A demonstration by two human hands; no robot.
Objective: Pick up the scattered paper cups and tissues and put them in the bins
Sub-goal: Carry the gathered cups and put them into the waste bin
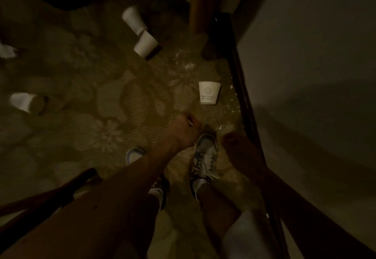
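Head view, dim and grainy: two sneakers, the right sneaker [205,157] and the left sneaker [133,155], stand on a patterned carpet [97,136]. A dark wooden bar [46,195] crosses the nearest left corner of the view.

Just above the right sneaker's toe hangs the left hand [184,128], its fingers curled in and pinching a small white scrap [191,123]; what the scrap is cannot be told. Beside it, close to the carpet's right edge, the right hand [234,140] is a dark blur, and whether its fingers are spread or curled cannot be told.

Beyond the left hand, near that right edge, a smiley cup [209,93] stands rim down on the carpet, apart from both hands. Toward the carpet's left side a side-lying cup [24,102] lies with its mouth turned toward the middle.

Farther on, a tilted cup [145,44] lies tipped over, and a far cup [134,19] touches it from behind. At the left a white tissue [7,51] lies crumpled. A wooden leg [197,4] rises at the far end, and a dark rail [242,96] borders the carpet's right edge.
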